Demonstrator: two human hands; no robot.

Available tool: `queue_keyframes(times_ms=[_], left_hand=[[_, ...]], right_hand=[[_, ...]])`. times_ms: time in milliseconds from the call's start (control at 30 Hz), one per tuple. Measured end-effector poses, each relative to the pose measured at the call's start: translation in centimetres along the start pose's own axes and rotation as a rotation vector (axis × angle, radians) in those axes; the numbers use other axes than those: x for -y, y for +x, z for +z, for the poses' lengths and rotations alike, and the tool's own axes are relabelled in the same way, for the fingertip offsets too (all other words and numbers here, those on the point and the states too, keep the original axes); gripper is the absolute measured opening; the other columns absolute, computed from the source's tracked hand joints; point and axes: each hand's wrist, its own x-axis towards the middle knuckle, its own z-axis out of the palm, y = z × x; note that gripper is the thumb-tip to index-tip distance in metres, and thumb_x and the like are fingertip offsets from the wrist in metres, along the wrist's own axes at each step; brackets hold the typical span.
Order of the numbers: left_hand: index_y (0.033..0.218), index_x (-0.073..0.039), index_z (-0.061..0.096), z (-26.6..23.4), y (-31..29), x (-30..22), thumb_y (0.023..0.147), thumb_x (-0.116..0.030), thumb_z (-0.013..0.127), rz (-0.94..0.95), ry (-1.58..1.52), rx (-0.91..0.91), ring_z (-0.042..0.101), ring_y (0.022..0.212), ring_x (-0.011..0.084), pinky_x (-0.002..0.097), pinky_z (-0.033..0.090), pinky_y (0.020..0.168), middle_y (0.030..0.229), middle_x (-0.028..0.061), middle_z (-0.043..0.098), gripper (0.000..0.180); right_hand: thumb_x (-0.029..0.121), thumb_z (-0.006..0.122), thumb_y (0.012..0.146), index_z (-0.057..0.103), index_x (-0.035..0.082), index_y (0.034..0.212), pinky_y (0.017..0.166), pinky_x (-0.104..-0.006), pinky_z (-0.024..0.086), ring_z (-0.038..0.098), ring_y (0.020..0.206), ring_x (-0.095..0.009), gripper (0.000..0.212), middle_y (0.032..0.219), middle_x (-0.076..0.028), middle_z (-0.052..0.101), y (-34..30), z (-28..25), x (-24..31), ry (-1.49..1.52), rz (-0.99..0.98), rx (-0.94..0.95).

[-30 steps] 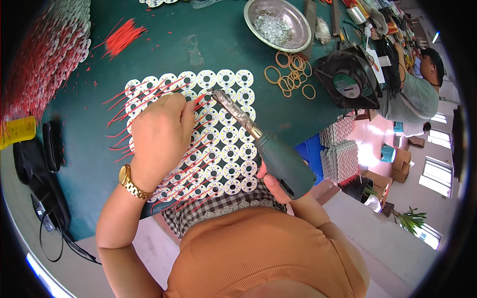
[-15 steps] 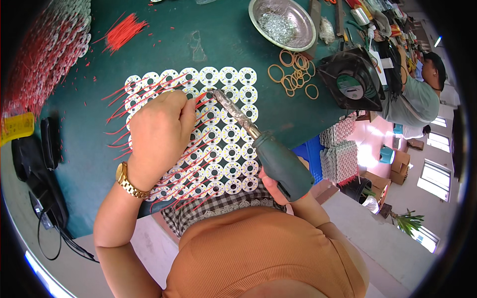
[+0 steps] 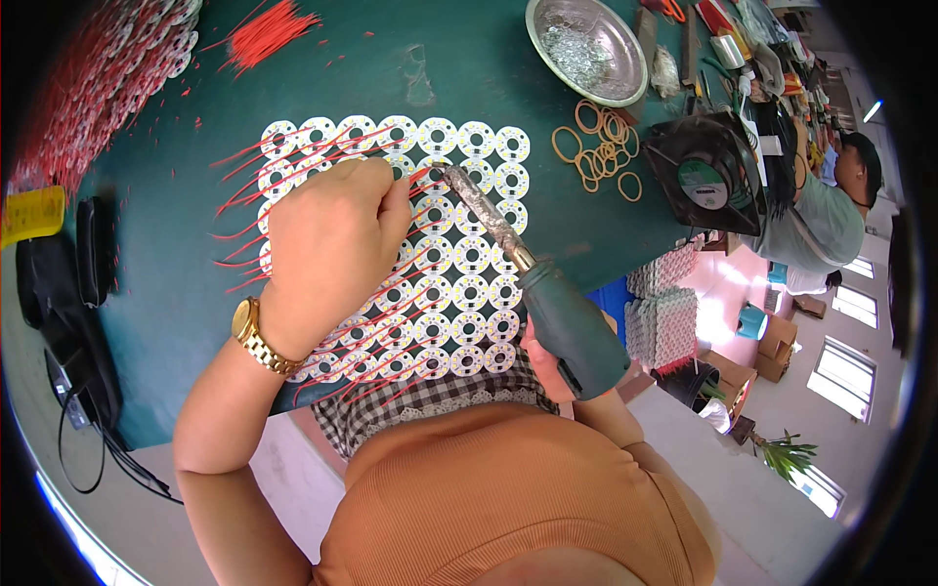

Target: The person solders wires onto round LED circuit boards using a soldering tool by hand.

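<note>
A sheet of round white LED boards (image 3: 472,293) lies on the green table in rows, each disc with a dark centre hole. Thin red wires (image 3: 405,305) slant across many of them. My left hand (image 3: 337,225), a gold watch at its wrist, is closed above the left part of the sheet. Short red wire ends (image 3: 418,180) stick out past its fingertips, which are hidden under the hand. My right hand (image 3: 547,363) grips the dark green handle of a soldering iron (image 3: 572,327), its fingers largely behind the handle. The iron's tip meets a board in the second row, beside those wire ends.
Loose red wires (image 3: 272,37) and a heap of wired boards (image 3: 107,88) lie far left. A metal bowl (image 3: 625,83) of silvery bits, rubber bands (image 3: 606,146) and a black fan (image 3: 705,176) stand right. A black pouch (image 3: 93,252) lies left. Another person (image 3: 811,220) sits at the far right.
The view has shifted slightly, moving the table's things right in the picture. My left hand and the iron keep nearly the same place over the boards.
</note>
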Motion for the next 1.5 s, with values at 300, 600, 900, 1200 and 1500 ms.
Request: queue_keyframes(times_ms=[300, 600, 900, 1200, 1500], left_hand=[[0.068, -0.005, 0.055, -0.1, 0.2, 0.2, 0.083, -0.013, 0.067, 0.041, 0.005, -0.045, 0.057, 0.055, 0.0284, 0.0399, 0.044, 0.05, 0.064, 0.0102, 0.056, 0.021], [0.073, -0.004, 0.057, -2.9, 0.4, 0.2, 0.088, -0.017, 0.065, -0.012, 0.072, 0.078, 0.059, 0.06, 0.0308, 0.0398, 0.046, 0.054, 0.066, 0.013, 0.056, 0.022], [0.077, -0.001, 0.057, -3.0, 2.6, -1.0, 0.091, -0.013, 0.063, -0.145, -0.271, 0.066, 0.054, 0.06, 0.0328, 0.04, 0.042, 0.055, 0.067, 0.0151, 0.053, 0.02], [0.079, -0.001, 0.061, -0.6, 2.8, -0.1, 0.091, -0.016, 0.063, -0.052, -0.063, 0.13, 0.056, 0.059, 0.0307, 0.0383, 0.043, 0.054, 0.069, 0.0144, 0.058, 0.019], [0.078, -0.002, 0.061, -0.2, 2.7, -0.3, 0.091, -0.018, 0.063, -0.056, -0.017, 0.101, 0.057, 0.061, 0.0319, 0.0402, 0.042, 0.055, 0.07, 0.0142, 0.058, 0.02]], right_hand=[[0.03, 0.062, 0.09, 0.056, 0.0, 0.107, 0.059, -0.0307, 0.047, 0.057, 0.063, -0.017, 0.035, 0.076, -0.008, 0.058, -2.8, 0.7, -1.9, 0.296, 0.171, -0.034], [0.039, 0.059, 0.093, 0.049, 0.001, 0.122, 0.06, -0.0301, 0.046, 0.058, 0.066, -0.016, 0.049, 0.078, -0.009, 0.058, 0.7, -1.8, 1.4, 0.576, 0.348, -0.101], [0.042, 0.064, 0.089, 0.052, 0.001, 0.124, 0.061, -0.0319, 0.046, 0.059, 0.068, -0.018, 0.054, 0.08, -0.012, 0.059, 0.0, -1.2, -0.9, 0.537, 0.362, -0.078], [0.04, 0.067, 0.089, 0.056, 0.0, 0.119, 0.063, -0.0314, 0.048, 0.059, 0.069, -0.016, 0.051, 0.08, -0.007, 0.061, -1.5, -0.5, -2.5, 0.277, 0.193, 0.021], [0.029, 0.067, 0.088, 0.066, 0.0, 0.095, 0.059, -0.0287, 0.051, 0.062, 0.064, -0.016, 0.03, 0.077, -0.006, 0.064, 0.2, -1.0, -0.8, 0.176, 0.194, -0.007]])
